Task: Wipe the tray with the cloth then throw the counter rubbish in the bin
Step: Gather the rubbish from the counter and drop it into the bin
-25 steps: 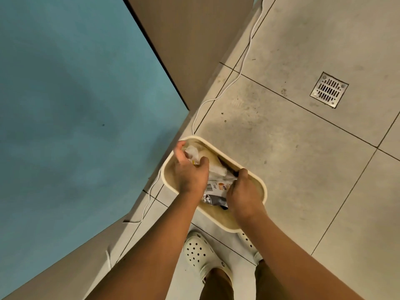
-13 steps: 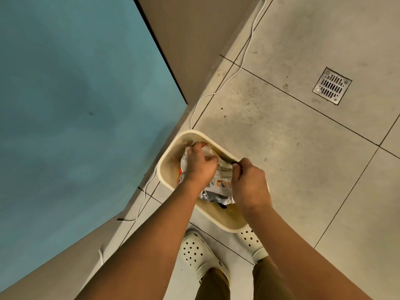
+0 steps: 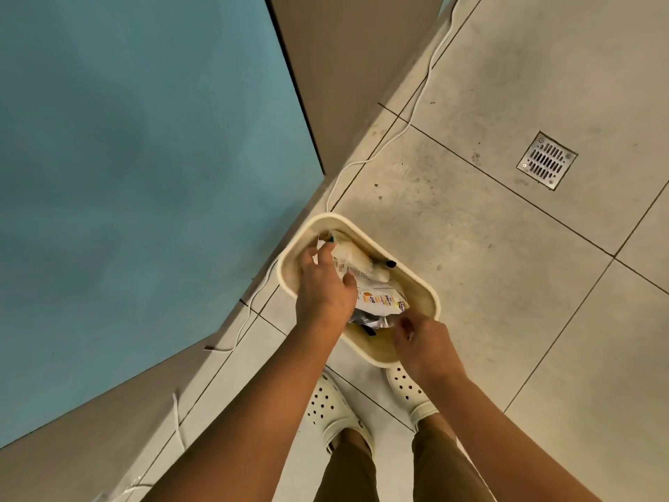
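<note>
Left hand (image 3: 325, 284) pushes the rubbish (image 3: 376, 295), crumpled wrappers, down into the cream bin (image 3: 432, 302) on the floor, fingers curled over the top wrapper. Right hand (image 3: 423, 342) has let go since half a second ago and pulled back to the near rim, loosely curled, holding nothing. Rubbish sits inside the bin, so disposal looks nearly done. Tray and cloth not in view.

cream bin (image 3: 427, 295) on floor, wrappers (image 3: 380, 302) inside
</note>
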`<state>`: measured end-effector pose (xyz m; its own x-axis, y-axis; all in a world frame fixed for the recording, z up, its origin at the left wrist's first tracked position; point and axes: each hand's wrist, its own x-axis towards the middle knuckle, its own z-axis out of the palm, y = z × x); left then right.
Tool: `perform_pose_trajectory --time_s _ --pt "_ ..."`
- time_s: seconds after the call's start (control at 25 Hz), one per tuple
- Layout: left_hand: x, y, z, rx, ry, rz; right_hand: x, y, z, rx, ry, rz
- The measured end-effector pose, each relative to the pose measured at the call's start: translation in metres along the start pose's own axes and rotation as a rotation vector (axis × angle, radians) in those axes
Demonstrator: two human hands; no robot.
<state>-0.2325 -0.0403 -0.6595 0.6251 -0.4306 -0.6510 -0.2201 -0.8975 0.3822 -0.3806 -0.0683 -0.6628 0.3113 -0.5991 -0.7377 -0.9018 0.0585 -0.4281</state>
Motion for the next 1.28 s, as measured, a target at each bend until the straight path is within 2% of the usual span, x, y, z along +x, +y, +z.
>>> perform_pose_trajectory --time_s 0.16,0.36,0.52,0.72,0.88,1.04,1.28 --pt "-0.061 0.007 -0.048 -0.109 -0.052 -0.039 -0.042 -0.013 -0.032 -0.074 -0.071 -0.058" --pt "-0.149 0.051 -0.143 -0.235 -0.072 0.03 -0.114 -0.087 -0.112 -0.153 -0.097 -0.212" --pt "-0.233 0.113 -0.224 -0.404 0.02 0.131 -0.186 -0.166 -0.194 -0.134 -0.02 -0.464" --pt "-0.343 0.167 -0.323 -0.553 0.231 0.254 -0.285 -0.254 -0.273 -0.063 0.015 -0.785" --pt "-0.409 0.189 -0.399 -0.642 0.299 0.416 -0.348 -0.334 -0.317 0.166 0.12 -1.017" --pt "-0.453 0.189 -0.47 -0.736 0.451 0.447 -0.395 -0.394 -0.324 0.21 0.025 -1.165" --pt "-0.455 0.131 -0.527 -0.768 0.594 0.382 -0.402 -0.452 -0.281 0.15 -0.071 -1.14"
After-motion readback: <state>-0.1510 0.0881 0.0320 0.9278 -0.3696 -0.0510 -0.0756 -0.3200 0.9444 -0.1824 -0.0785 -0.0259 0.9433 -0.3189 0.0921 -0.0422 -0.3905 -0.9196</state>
